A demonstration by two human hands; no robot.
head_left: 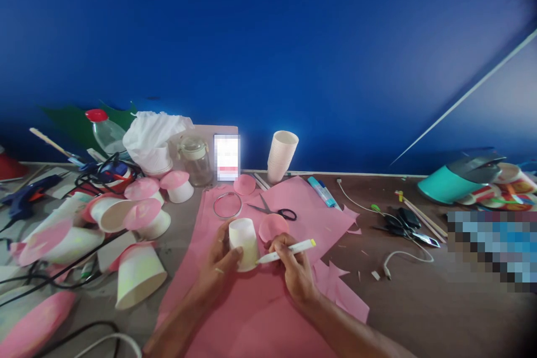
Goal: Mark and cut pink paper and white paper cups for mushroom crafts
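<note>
A white paper cup (243, 238), upside down with its wide rim toward me, is held by my left hand (225, 257), fingers wrapped round its left side. Pale yellow-green colouring shows on its lower part. My right hand (293, 265) grips a white marker (300, 246) with a yellow end; its tip meets the cup near the rim. Just behind my right hand lies a round pink paper piece (273, 226). Pink sheets (247, 307) spread under both hands. Open scissors (268, 210) and a metal ring (227, 205) rest on the pink paper.
Several cups with pink paper (140, 274) crowd the left side, among cables. A leaning stack of cups (282, 156), a glass jar (196, 162) and a lit screen (227, 156) stand behind. Highlighters (321, 193), keys (406, 222), a white cable (413, 260) and a teal container (448, 183) are rightward.
</note>
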